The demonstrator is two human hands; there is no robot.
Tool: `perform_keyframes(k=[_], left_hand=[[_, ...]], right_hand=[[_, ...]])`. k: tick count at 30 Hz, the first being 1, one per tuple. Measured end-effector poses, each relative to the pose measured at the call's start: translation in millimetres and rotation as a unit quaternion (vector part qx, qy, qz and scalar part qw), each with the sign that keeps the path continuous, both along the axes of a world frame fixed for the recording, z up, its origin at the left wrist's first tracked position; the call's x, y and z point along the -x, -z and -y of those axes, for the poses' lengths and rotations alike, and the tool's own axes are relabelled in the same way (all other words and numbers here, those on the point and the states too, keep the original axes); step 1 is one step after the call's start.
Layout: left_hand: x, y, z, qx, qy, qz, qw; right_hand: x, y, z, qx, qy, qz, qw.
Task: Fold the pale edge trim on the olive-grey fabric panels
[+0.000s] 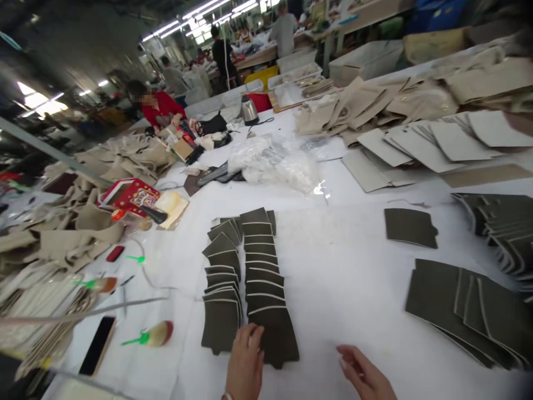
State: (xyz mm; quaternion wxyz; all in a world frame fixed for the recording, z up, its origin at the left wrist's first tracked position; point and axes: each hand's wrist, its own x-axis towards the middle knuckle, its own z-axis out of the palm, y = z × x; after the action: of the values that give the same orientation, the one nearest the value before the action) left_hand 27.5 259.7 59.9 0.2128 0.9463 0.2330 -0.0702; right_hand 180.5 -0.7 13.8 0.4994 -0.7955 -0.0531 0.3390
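Observation:
Two overlapping rows of dark olive-grey cut panels with pale edges lie side by side on the white table point(333, 289). My left hand point(245, 361) rests at the near end of these rows, its fingertips on the left edge of the front panel point(277, 336) of the right row. The front panel point(220, 325) of the left row lies just beside that hand. Over the bare tabletop to the right, my right hand point(364, 373) is open, fingers slightly curled and holding nothing.
More dark panels point(441, 305) lie at right, with a single panel point(410, 226) behind them. Light panels point(420, 144) are spread farther back. Clear plastic bags point(275, 164) sit mid-table. At left are a phone point(97, 345), a green-tipped glue bottle point(156, 334) and a red box point(131, 195).

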Motion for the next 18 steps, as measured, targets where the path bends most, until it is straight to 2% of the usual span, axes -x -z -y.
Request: perform_keyframes(k=[3, 8, 12, 15, 18], left_hand=[[7, -8.0, -11, -0.021, -0.088, -0.016, 0.996], [-24, -5.0, -18, 0.009, -0.099, -0.027, 0.995], [-43, -2.7, -30, 0.100, -0.128, -0.062, 0.985], [-48, -19.6, -39, 0.231, -0.108, -0.069, 0.964], [-54, -55.8, -45, 0.378, -0.067, -0.077, 0.920]], right_hand=[[-7, -7.4, -28, -0.004, -0.032, 0.025, 0.999], [-7, -24.3, -88, -0.042, -0.101, 0.078, 0.991], [-3, -46.3, -119, -0.049, -0.144, 0.122, 0.981], [-8, -69.1, -125, -0.047, -0.163, 0.136, 0.976], [-19, -100.4, -118, -0.054, -0.192, 0.103, 0.974]])
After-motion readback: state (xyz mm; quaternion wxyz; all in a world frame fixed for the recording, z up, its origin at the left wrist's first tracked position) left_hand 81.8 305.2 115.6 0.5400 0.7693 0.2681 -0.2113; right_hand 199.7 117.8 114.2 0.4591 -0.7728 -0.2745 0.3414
